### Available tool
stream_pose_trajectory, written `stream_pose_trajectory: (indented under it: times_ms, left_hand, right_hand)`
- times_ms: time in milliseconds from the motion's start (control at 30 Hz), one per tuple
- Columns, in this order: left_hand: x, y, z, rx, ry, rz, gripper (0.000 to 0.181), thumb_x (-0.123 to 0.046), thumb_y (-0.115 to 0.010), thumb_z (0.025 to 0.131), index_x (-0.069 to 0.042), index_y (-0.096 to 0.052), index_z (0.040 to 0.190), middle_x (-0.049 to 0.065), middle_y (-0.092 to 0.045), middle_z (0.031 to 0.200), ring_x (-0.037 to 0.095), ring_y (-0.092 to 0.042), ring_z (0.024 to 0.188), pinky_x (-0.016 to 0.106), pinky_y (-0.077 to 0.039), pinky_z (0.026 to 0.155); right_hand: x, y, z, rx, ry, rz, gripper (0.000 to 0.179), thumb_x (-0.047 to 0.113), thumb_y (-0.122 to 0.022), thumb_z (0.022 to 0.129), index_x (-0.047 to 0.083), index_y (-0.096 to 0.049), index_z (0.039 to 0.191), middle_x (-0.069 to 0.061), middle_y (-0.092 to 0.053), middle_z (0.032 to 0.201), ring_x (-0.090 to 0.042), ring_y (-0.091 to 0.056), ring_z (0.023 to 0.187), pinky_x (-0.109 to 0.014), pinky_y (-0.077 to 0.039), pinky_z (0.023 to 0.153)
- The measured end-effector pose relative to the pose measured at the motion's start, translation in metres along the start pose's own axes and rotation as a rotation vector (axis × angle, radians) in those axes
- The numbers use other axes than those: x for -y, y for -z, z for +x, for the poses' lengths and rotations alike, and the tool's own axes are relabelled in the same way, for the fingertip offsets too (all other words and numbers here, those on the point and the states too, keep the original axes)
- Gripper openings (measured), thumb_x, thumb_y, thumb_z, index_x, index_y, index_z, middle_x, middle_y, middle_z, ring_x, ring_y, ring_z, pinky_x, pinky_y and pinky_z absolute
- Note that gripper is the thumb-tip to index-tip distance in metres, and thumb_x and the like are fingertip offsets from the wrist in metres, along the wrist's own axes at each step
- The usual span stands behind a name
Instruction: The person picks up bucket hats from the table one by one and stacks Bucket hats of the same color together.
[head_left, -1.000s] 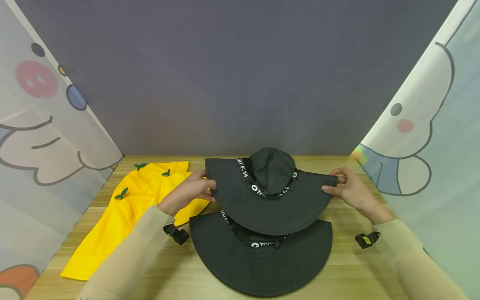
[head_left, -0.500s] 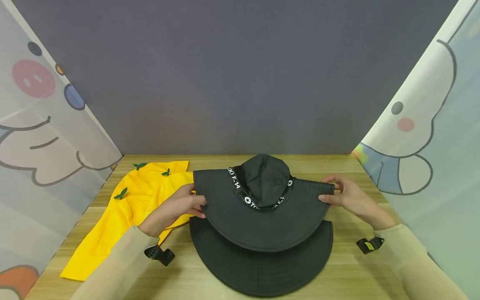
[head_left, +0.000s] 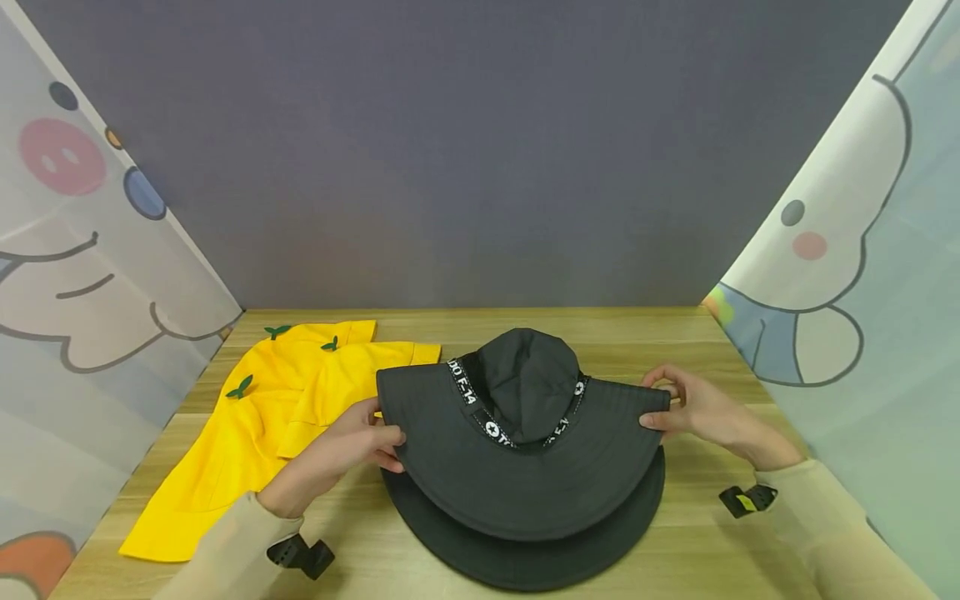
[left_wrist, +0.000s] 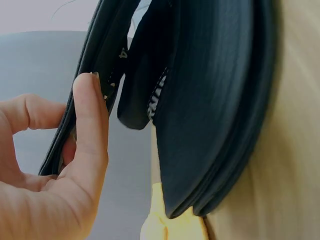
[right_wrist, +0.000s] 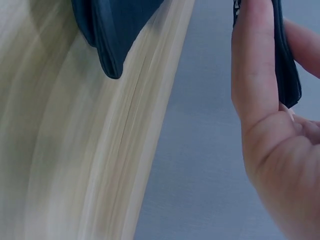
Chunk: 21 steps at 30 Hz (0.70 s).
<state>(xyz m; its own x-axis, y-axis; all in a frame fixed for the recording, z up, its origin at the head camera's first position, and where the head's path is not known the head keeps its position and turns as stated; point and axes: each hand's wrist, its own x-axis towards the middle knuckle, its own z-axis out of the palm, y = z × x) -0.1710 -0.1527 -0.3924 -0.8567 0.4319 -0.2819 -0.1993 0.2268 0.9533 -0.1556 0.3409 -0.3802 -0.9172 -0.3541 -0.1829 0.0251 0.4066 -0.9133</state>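
Observation:
A dark grey bucket hat (head_left: 525,487) with a white-lettered band is held up by both hands, its crown pointing to the back. My left hand (head_left: 352,446) pinches the left end of its brim between thumb and fingers; my right hand (head_left: 701,410) pinches the right end likewise. Below it on the table lies more dark headwear, a lower hat (head_left: 525,569) whose front brim shows while the rest is hidden. In the left wrist view a gap separates the held brim (left_wrist: 92,60) from the lower brims (left_wrist: 200,125), which show two layered edges.
Several yellow hats (head_left: 247,450) with green sprout ornaments (head_left: 240,387) lie overlapped on the left of the wooden table (head_left: 720,533). A grey wall (head_left: 480,158) stands behind, and cartoon-printed panels (head_left: 832,250) flank both sides.
Both hands have brought the held hat down and toward me, the left hand also moving left. It now covers the lower hat's lettered band and most of its brim.

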Motion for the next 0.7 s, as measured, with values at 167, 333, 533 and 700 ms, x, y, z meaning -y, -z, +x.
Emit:
stream_pose_trajectory:
  times_ms: [167,333,533,700]
  left_hand:
    - [0.012,-0.005,-0.008,-0.013,0.034,-0.013,0.053,-0.005,-0.060,0.089,0.011,-0.041,0.136,0.014,-0.065,0.087,0.030,-0.071,0.074,0.042,-0.061,0.073]
    - [0.022,-0.009,-0.012,-0.030,0.073,-0.039,0.056,-0.006,-0.062,0.087,0.013,-0.040,0.136,0.016,-0.065,0.092,0.029,-0.070,0.074,0.041,-0.061,0.072]
    - [0.026,-0.007,-0.012,-0.043,0.104,-0.046,0.062,-0.008,-0.064,0.089,0.013,-0.035,0.140,0.017,-0.064,0.097,0.026,-0.069,0.075,0.040,-0.061,0.074]
    - [0.020,-0.003,-0.002,-0.234,0.062,0.019,0.056,-0.016,-0.072,0.092,0.005,-0.041,0.134,0.015,-0.059,0.102,0.024,-0.067,0.075,0.036,-0.059,0.074]
  right_hand:
    - [-0.007,-0.004,0.000,0.039,-0.008,0.012,0.052,0.010,-0.076,0.092,-0.006,-0.041,0.127,-0.021,-0.067,0.098,-0.035,-0.072,0.082,-0.047,-0.060,0.072]
    - [-0.015,-0.011,0.000,0.083,-0.008,0.041,0.052,0.008,-0.075,0.092,-0.007,-0.040,0.127,-0.019,-0.064,0.096,-0.035,-0.071,0.079,-0.047,-0.061,0.071]
    - [-0.021,-0.015,-0.002,0.108,-0.026,0.069,0.053,0.006,-0.074,0.092,-0.008,-0.038,0.129,-0.020,-0.063,0.100,-0.035,-0.072,0.081,-0.045,-0.061,0.071]
    - [-0.022,-0.016,-0.001,0.091,-0.027,0.013,0.053,0.007,-0.076,0.091,-0.008,-0.041,0.129,-0.019,-0.062,0.102,-0.033,-0.071,0.081,-0.044,-0.061,0.070]
